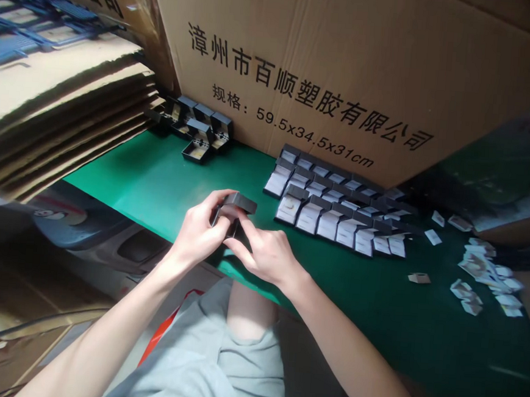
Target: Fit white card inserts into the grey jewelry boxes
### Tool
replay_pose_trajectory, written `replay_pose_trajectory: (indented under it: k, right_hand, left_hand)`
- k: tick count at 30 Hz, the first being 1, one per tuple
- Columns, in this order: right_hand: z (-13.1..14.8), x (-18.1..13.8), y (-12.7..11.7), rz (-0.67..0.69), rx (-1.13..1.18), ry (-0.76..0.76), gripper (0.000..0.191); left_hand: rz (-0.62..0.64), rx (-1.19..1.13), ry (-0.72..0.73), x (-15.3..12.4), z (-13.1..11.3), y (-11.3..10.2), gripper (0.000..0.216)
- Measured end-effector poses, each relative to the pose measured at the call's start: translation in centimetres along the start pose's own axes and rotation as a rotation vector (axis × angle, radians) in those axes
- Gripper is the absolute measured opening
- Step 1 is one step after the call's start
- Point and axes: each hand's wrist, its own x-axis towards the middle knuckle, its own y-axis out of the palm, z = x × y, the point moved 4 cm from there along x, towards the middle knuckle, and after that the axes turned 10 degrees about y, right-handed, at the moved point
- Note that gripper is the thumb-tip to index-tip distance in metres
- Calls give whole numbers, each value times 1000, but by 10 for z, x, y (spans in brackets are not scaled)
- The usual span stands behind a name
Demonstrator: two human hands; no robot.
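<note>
My left hand [201,229] and my right hand [267,252] meet over the near edge of the green table [156,178]. Between them they hold a small black hinged box [239,204], its lid raised. Fingers of both hands are closed around it. To the right, rows of open black boxes with white inserts [338,207] lie side by side. A smaller cluster of open black boxes [197,129] stands at the back left. Loose white inserts [483,277] are scattered at the far right.
A large cardboard carton with printed characters [348,70] walls off the back of the table. Stacked flat cardboard sheets [55,121] lie on the left. My grey shorts and knee [235,343] are below the table edge.
</note>
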Motion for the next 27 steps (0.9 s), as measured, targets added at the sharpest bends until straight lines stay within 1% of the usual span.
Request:
replay_pose_trajectory:
  k: [5,14,18,27]
  right_hand:
    - [0,0,-1,-14,-10,-8,70]
    - [-3,-2,2,-86,33,-40,62]
    - [-2,-2,2,-74,21,-30,63]
    - [-2,-2,2,-54,45,-11,65]
  left_hand:
    - [-24,-7,6,0,3,0,52]
    - [-16,33,33,0,2,-1,51]
    - [-3,31,7,0,2,0,53]
    - [13,-61,-18,-1,7,1,55]
